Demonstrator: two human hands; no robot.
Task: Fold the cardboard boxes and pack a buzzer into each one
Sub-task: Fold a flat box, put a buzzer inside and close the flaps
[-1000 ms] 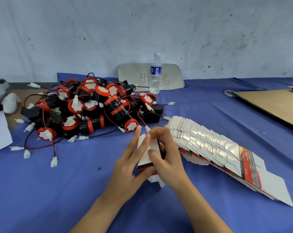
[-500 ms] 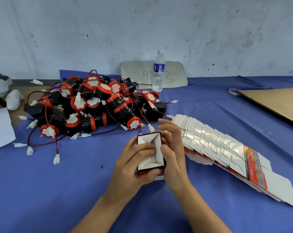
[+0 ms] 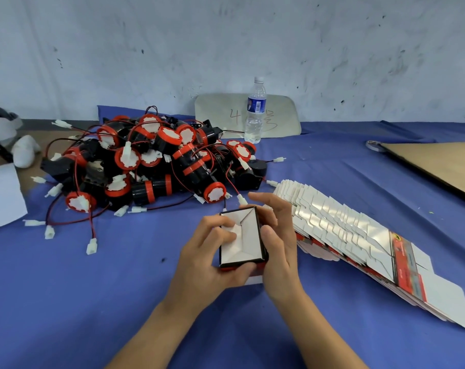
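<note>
1. You hold the small cardboard box, white inside and black and red outside, low in the middle of the blue-clothed bench. Its flapped end is turned up toward you, so you can watch the flaps seat.
2. Your left hand cups the box from 9 o'clock. Its fingers are curled onto the white flaps and press them inward, and the thumb props the near edge at 6 o'clock.
3. Your right hand clamps the wall at 3 o'clock, thumb on the rim and the other digits curled behind. This likely holds the box square against that push.
4. The heap of black and red buzzers, with red wires and white plugs, lies at 11 o'clock. The fanned row of flat white box blanks lies at 3 o'clock. Both are near for the next reach.
5. I judge no buzzer is in this box yet.
</note>
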